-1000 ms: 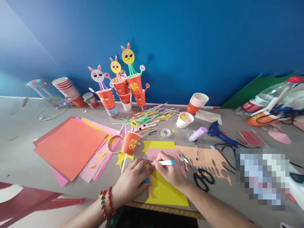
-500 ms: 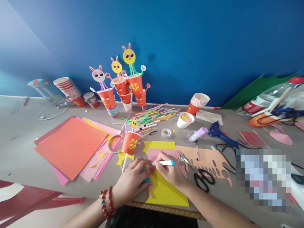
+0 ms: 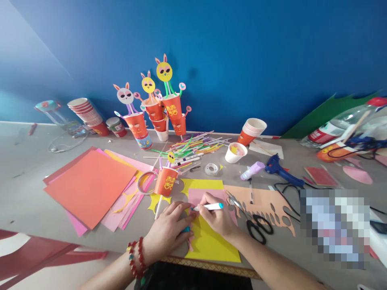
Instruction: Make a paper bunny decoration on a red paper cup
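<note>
Head view: a white marker (image 3: pixel 208 207) is clamped in the right hand (image 3: pixel 216 219), tip on pink paper (image 3: pixel 198 195) atop a yellow sheet (image 3: pixel 208 241), which is held down by the flat, spread-fingered left hand (image 3: pixel 169 233). Marking is judged underway; steady hold-down is called for.

right hand (image 3: pixel 216 219) gripping marker (image 3: pixel 208 207), pink paper (image 3: pixel 198 196)

Premises present as a paper-craft worktable against a blue wall (image 3: pixel 242 48): grey table (image 3: pixel 24 193) carries coloured paper sheets (image 3: pixel 90 185), stacked paper cups (image 3: pixel 252 131), finished bunny-faced cup figures (image 3: pixel 163 100), loose straws (image 3: pixel 193 147), scissors (image 3: pixel 256 223), glue gun (image 3: pixel 281 171) and tape roll (image 3: pixel 211 169).
</note>
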### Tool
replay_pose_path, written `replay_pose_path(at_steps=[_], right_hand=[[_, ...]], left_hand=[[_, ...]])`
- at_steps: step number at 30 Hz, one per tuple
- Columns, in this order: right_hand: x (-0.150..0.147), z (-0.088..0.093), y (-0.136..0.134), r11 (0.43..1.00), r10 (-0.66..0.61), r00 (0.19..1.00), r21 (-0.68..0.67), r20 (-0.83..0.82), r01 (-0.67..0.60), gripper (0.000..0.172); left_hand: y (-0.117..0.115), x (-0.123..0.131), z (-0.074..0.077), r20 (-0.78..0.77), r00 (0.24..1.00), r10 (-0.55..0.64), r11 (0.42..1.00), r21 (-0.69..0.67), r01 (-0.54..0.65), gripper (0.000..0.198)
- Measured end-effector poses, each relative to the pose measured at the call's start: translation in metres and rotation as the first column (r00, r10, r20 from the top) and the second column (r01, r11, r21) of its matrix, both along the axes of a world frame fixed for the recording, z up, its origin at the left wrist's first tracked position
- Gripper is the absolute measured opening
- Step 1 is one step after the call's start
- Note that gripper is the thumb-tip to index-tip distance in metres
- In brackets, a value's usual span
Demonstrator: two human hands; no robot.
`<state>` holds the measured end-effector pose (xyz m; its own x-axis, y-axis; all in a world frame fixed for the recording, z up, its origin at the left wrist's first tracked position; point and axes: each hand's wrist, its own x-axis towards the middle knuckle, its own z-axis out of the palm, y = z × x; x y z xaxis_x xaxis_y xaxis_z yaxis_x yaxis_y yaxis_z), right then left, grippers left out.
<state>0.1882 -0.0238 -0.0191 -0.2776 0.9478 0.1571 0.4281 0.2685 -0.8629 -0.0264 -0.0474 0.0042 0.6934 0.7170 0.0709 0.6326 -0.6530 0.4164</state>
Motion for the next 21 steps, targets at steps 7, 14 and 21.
replay_pose_path(at_steps=[7, 14, 21], right_hand=[[-0.0009, 0.0018, -0.0007, 1.0, 0.003, 1.0, 0.015, -0.004, -0.003, 0.021], [0.0007, 0.0006, 0.0002, 1.0, -0.018, 0.998, 0.016, -0.064, 0.019, 0.022], [0.0002, 0.003, -0.0014, 0.999, -0.048, 0.996, 0.017, -0.076, 0.049, 0.023]], left_hand=[[0.0004, -0.0002, -0.0012, 0.0, 1.0, -0.005, 1.0, -0.002, 0.005, 0.05], [0.0001, -0.0005, 0.001, 0.005, 1.0, -0.006, 1.0, -0.01, 0.006, 0.049], [0.0008, -0.0003, 0.0001, 0.008, 1.0, -0.009, 1.0, -0.003, 0.009, 0.05]])
